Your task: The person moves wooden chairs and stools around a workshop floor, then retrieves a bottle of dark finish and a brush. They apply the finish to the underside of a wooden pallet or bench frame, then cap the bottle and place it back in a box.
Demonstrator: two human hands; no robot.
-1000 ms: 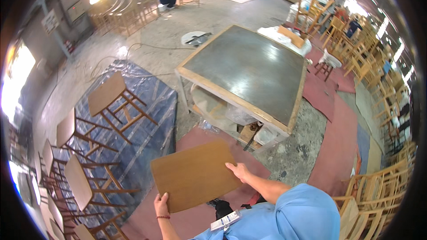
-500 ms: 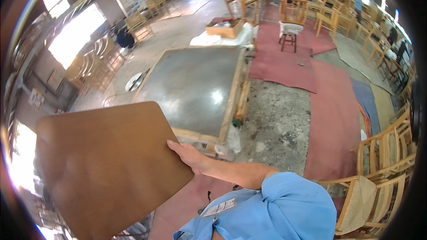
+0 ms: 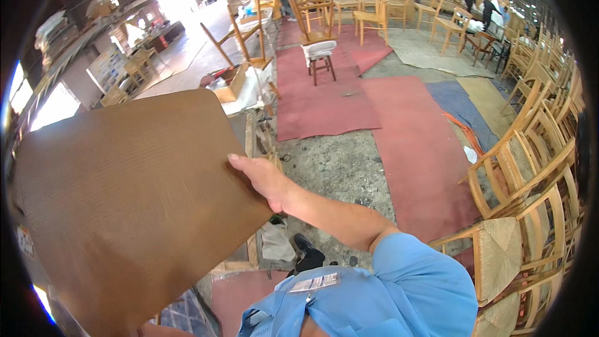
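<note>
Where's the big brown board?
In the head view, the brown board is large on the left; the right hand grips its right edge, and a wooden box shows just past its upper right corner.

The view looks out from up on the person's head, pointing down and ahead. The brown board (image 3: 137, 206) is so close that it looks huge on the left. The right hand (image 3: 265, 181) is near too, and the blue shirt (image 3: 380, 293) shows at the bottom. Past them, the camera sees over the red mat (image 3: 424, 168) to small, faraway chairs (image 3: 370, 17) at the top. It sees very wide, with dark corners.
</note>
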